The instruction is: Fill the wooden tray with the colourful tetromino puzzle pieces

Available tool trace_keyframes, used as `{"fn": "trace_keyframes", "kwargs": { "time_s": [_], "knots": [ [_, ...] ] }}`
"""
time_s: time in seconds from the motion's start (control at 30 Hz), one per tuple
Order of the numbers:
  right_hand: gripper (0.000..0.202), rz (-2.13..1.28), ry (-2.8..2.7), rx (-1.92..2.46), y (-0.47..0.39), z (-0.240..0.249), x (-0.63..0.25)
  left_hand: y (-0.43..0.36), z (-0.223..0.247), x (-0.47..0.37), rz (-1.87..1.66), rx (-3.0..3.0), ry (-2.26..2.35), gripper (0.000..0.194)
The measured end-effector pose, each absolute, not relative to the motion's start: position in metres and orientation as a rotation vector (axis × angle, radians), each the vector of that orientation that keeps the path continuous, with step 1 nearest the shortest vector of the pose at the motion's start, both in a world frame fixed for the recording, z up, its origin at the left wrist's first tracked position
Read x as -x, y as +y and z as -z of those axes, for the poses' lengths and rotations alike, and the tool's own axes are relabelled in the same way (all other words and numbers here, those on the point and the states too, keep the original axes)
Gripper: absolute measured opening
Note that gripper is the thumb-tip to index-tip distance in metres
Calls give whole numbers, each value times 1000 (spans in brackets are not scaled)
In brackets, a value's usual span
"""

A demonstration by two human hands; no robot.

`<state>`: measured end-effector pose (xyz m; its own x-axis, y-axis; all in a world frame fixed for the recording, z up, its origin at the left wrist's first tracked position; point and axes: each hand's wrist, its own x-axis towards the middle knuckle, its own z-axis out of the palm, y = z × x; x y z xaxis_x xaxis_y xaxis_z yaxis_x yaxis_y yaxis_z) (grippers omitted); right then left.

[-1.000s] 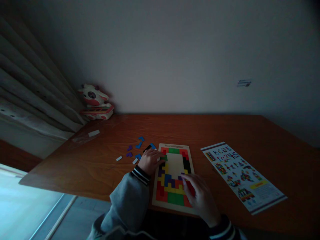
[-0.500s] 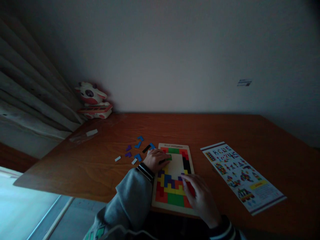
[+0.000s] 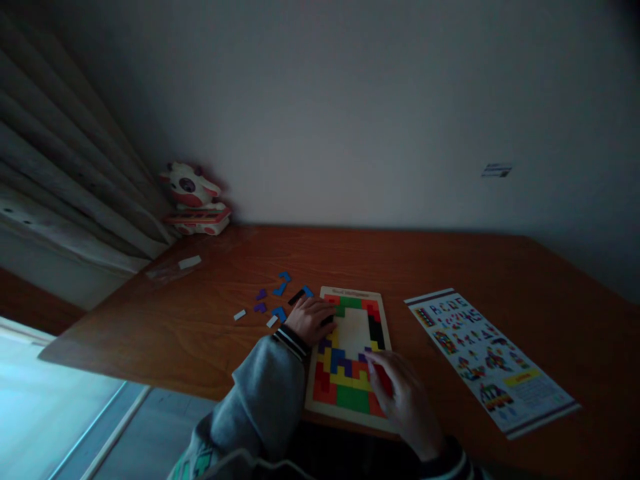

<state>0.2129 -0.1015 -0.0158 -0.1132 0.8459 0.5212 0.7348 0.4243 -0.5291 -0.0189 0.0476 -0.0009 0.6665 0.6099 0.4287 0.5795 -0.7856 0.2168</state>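
Observation:
A wooden puzzle board (image 3: pixel 352 419) lies on the table, with coloured pieces along its sides and lower part and a bare pale area in the middle. My left hand (image 3: pixel 311 319) rests over its left edge, fingers apart, the fingertips by a green piece (image 3: pixel 340 311) near the top left. At the lower right of the board is my right hand (image 3: pixel 400 390), thumb and forefinger close together beside a small purple piece (image 3: pixel 363 357). Whether those fingers grip anything is too small to tell.
Loose blue (image 3: pixel 280 289), purple (image 3: pixel 260 307), white (image 3: pixel 240 315) and black pieces lie left of the board. A printed sheet (image 3: pixel 493 363) is on the right. A cow toy (image 3: pixel 195 200) stands at the back left near a curtain (image 3: pixel 65 160).
The green piece has moved up and left, against the top row of pieces, and my left fingers have drawn back a little from it. My right hand has hardly moved. The view has shifted slightly.

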Motion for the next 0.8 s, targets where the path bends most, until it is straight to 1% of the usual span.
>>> {"fn": "trace_keyframes", "kwargs": {
  "time_s": [0.13,0.27,0.3,0.4,0.43,0.5,0.53,0.6,0.67,0.8],
  "knots": [
    [23,-143,-1878,1325,-101,17,-213,41,-2,40,-834,-2760,1171,31],
    [22,-140,-1885,1342,-102,19,-214,26,4,84,-809,-2734,1508,35],
    [22,-140,-1885,1344,-102,19,-214,20,7,97,-810,-2710,1632,42],
    [21,-131,-1880,1342,-102,19,-215,5,17,129,-707,-2497,2088,88],
    [21,-124,-1880,1337,-102,19,-215,2,20,137,-645,-2415,2194,100],
    [21,-122,-1884,1333,-103,19,-216,2,24,146,-506,-2315,2272,115],
    [22,-125,-1888,1334,-103,19,-217,5,25,147,-444,-2312,2244,117],
    [23,-141,-1894,1342,-103,21,-218,17,25,146,-365,-2378,2099,114],
    [23,-154,-1899,1352,-103,22,-219,34,21,141,-370,-2457,1958,107],
    [23,-147,-1905,1359,-103,26,-220,72,12,125,-396,-2520,1777,99]
  ]
}}
